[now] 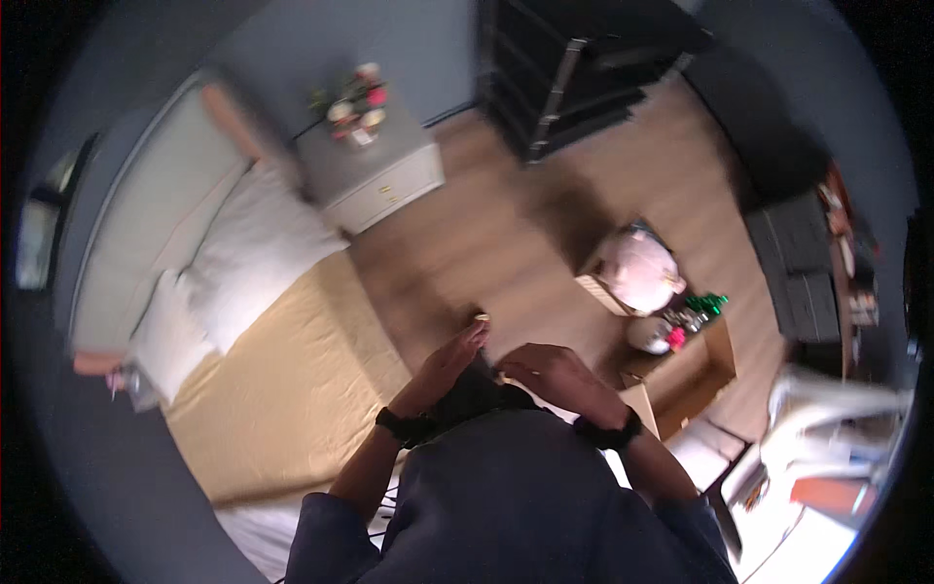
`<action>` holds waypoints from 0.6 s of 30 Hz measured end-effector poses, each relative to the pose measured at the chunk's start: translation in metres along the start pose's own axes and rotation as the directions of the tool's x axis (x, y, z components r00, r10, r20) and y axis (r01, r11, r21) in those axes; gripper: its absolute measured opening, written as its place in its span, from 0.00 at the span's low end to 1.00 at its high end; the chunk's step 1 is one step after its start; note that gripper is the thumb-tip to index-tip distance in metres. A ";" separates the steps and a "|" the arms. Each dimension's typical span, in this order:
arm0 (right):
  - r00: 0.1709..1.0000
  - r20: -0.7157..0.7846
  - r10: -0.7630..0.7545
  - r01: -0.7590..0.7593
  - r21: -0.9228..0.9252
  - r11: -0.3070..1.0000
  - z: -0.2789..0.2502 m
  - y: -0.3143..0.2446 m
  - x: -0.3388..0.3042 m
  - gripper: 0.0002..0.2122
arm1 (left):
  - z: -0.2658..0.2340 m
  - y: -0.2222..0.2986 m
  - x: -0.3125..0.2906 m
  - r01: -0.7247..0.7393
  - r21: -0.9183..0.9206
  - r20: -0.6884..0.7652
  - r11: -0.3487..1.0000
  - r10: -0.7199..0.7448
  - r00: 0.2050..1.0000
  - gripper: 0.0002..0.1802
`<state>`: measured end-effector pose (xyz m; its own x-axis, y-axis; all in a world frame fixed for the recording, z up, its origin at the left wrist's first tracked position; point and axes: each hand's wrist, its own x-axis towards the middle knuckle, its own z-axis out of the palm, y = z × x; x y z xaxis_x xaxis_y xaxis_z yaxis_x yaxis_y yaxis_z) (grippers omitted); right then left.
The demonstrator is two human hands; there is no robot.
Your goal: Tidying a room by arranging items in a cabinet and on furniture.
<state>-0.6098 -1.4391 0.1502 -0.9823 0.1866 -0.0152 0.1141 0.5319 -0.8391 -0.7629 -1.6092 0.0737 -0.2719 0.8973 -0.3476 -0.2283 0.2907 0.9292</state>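
Observation:
My left hand point(450, 358) is in front of my body, its fingers drawn together and pointing away from me. A small pale thing point(482, 318) shows at its fingertips, too blurred to name. Close beside it on the right is my right hand point(555, 372), its back up and its fingers bent inward toward the left hand. Whether its fingers hold anything is hidden. Both wrists carry black bands. Below the hands, the dark clothing on my body fills the lower middle.
On the left stands a bed point(292, 399) with a yellow cover, and beyond it a grey nightstand point(389, 180) with flowers. A black shelf rack point(559, 88) is at the far side. To the right are an open cardboard box point(715, 360), a pink plush toy point(637, 271) and a white chair point(827, 399).

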 end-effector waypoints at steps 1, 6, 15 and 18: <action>0.999 -0.010 -0.035 0.035 -0.049 0.998 0.003 0.012 -0.001 0.08 | 0.017 0.008 0.017 -0.113 0.010 0.055 0.994 0.112 0.992 0.29; 0.981 -0.114 0.157 -0.157 0.015 0.988 -0.031 0.055 -0.012 0.08 | 0.070 0.053 0.098 -0.056 0.177 0.330 0.983 -0.006 0.944 0.28; 0.815 -0.266 0.515 -0.517 0.066 0.853 -0.094 0.156 -0.068 0.09 | 0.160 0.042 0.207 -0.310 0.444 0.444 0.840 0.094 0.891 0.23; 0.828 -0.345 0.442 -0.433 0.108 0.895 -0.107 0.234 -0.098 0.09 | 0.190 0.014 0.244 -0.369 0.501 0.425 0.783 0.149 0.893 0.24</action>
<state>-0.4709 -1.2446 0.0138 -0.7118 0.6744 -0.1963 0.5115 0.3062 -0.8029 -0.6547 -1.3231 0.0258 0.1207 0.9856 -0.1188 0.3901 0.0629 0.9186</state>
